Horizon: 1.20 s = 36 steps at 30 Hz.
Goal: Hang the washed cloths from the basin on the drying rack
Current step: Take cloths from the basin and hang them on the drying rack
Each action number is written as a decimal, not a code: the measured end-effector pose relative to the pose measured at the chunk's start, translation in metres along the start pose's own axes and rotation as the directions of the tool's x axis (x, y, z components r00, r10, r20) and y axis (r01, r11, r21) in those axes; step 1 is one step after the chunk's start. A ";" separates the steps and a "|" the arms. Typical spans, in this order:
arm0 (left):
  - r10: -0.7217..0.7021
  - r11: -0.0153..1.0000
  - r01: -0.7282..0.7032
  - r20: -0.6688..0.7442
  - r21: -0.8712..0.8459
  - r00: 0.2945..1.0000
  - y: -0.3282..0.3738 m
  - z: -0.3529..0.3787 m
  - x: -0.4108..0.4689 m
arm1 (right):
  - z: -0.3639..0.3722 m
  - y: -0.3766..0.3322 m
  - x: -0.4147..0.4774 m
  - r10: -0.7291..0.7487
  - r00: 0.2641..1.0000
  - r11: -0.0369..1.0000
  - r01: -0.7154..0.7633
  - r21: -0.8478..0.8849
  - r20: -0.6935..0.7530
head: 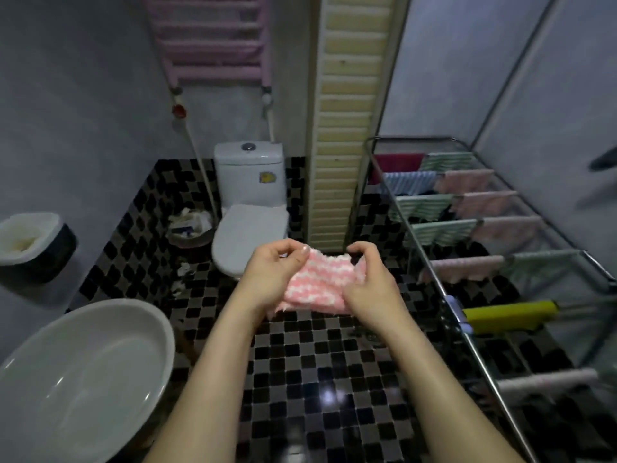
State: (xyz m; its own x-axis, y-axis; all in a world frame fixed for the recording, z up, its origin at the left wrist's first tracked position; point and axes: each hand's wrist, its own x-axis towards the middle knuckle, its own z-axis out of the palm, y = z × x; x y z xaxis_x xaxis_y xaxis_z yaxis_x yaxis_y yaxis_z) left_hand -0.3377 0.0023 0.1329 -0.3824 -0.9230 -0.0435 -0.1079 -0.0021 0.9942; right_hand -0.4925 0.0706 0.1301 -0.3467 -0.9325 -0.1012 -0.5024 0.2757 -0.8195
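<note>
A pink and white striped cloth is stretched between both my hands in the middle of the view, above the checkered floor. My left hand pinches its upper left edge, and my right hand grips its right side. The grey basin sits at the lower left and its visible inside holds no cloth. The metal drying rack runs along the right wall, with several striped, pink, green and red cloths draped over its bars.
A white toilet stands straight ahead with a waste bin to its left. A yellow object lies on the rack's near part. A slatted panel rises behind the cloth. A dispenser hangs on the left wall.
</note>
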 end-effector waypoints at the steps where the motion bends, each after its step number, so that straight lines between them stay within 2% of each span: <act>1: 0.030 0.995 -0.037 0.079 0.089 0.996 0.005 0.006 0.000 | -0.012 0.004 -0.002 0.011 0.998 0.993 -0.004 -0.116 0.057; 3: 0.018 0.972 -0.079 0.267 0.220 0.963 0.016 0.018 -0.002 | -0.037 0.007 -0.010 0.059 0.978 0.983 -0.022 -0.184 0.199; 6: -0.020 0.932 -0.158 0.481 0.326 0.876 0.029 0.034 -0.006 | -0.060 0.005 -0.022 -0.046 0.914 0.996 0.010 0.092 0.402; 9: 0.012 0.917 -0.239 0.578 0.319 0.816 0.040 0.044 -0.011 | -0.062 0.006 -0.032 -0.115 0.895 0.952 -0.025 0.305 0.431; 11: 0.004 0.919 -0.241 0.604 0.311 0.797 0.043 0.043 -0.011 | -0.062 0.009 -0.040 -0.074 0.912 0.925 -0.088 0.369 0.403; 15: -0.038 0.849 -0.317 0.646 0.423 0.762 0.042 0.032 -0.013 | -0.067 0.010 -0.056 0.002 0.945 0.941 -0.113 0.319 0.328; 19: -0.002 0.817 -0.360 0.626 0.450 0.780 0.038 0.035 -0.015 | -0.084 0.016 -0.066 0.075 0.979 0.997 -0.080 0.021 0.191; 22: 0.022 0.868 -0.318 0.611 0.381 0.791 0.038 0.039 -0.015 | -0.104 0.022 -0.074 0.111 0.988 0.987 -0.122 0.101 0.106; 26: 0.074 0.859 -0.347 0.580 0.375 0.811 0.039 0.051 -0.008 | -0.128 0.029 -0.081 0.155 0.987 0.952 -0.160 0.259 0.041; 30: 0.117 0.845 -0.364 0.529 0.391 0.841 0.038 0.078 0.001 | -0.151 0.045 -0.079 0.122 0.986 0.917 -0.069 0.394 -0.113; 36: 0.192 0.824 -0.421 0.513 0.378 0.836 0.046 0.147 0.015 | -0.213 0.093 -0.064 0.110 0.937 0.931 0.019 0.364 -0.331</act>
State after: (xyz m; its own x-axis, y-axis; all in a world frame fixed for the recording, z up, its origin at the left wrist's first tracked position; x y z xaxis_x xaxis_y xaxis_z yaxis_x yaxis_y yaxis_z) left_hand -0.4834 0.0445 0.1636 -0.8117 -0.5747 0.1038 -0.2748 0.5326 0.8005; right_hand -0.6853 0.2054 0.1804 -0.6424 -0.7664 0.0016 -0.1858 0.1538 -0.9705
